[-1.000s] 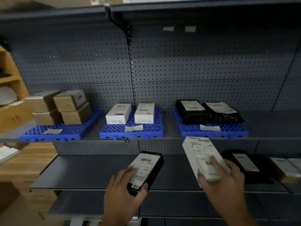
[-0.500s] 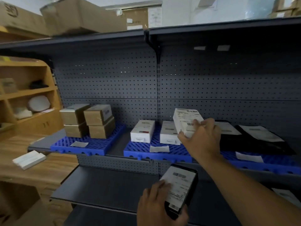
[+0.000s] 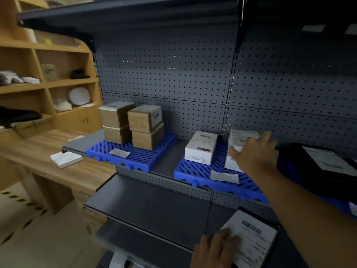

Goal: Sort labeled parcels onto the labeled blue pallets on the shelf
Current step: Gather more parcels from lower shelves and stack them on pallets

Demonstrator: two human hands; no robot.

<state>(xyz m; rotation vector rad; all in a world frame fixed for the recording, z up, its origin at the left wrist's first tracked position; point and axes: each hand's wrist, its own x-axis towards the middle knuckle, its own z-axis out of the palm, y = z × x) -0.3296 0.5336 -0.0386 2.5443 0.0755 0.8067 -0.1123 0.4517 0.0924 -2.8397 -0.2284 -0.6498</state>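
Note:
My right hand grips a white labeled parcel. The parcel rests on top of another white box on the middle blue pallet. A second white box stands to its left on the same pallet. At the lower right, my left hand holds a black parcel with a white barcode label, face up. Several brown cardboard boxes are stacked on the left blue pallet. Black bags with labels lie on the right blue pallet. Paper tags lie on the pallets' front edges.
A grey lower shelf juts out below the pallet shelf. The pegboard back wall and a dark upper shelf enclose the pallets. To the left, a wooden desk holds a flat white box, with wooden shelving behind it.
My right hand carried the white parcel up from the lower shelf to the middle pallet and set it onto the right white box. My view swung left. The left hand kept hold of the black parcel.

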